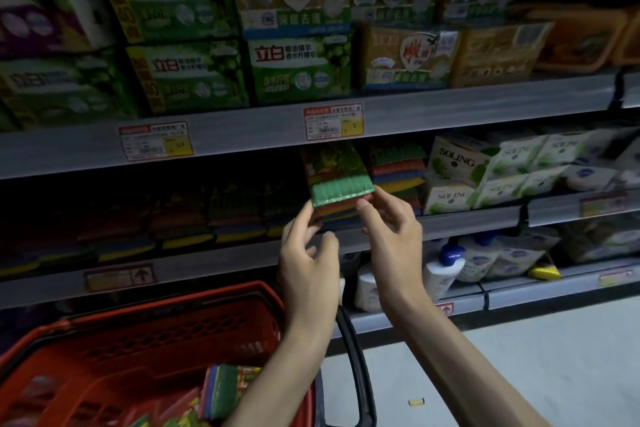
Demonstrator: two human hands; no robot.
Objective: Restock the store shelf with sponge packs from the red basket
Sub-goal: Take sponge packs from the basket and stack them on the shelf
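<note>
The shelf (467, 222) carries a sponge stack (398, 170), and the red basket (173, 302) below it holds more packs (225, 388). The pack (337, 180) in hand stands at the shelf's front edge, tilted back, just beside the stack. The right hand (391, 222) pinches its lower right corner, thumb in front. The left hand (308, 263) touches the lower left edge with loosely bent fingers, thumb free. To do this well, I think one should push the pack straight back, set its bottom flat, line it up with the stack, and only then release.
</note>
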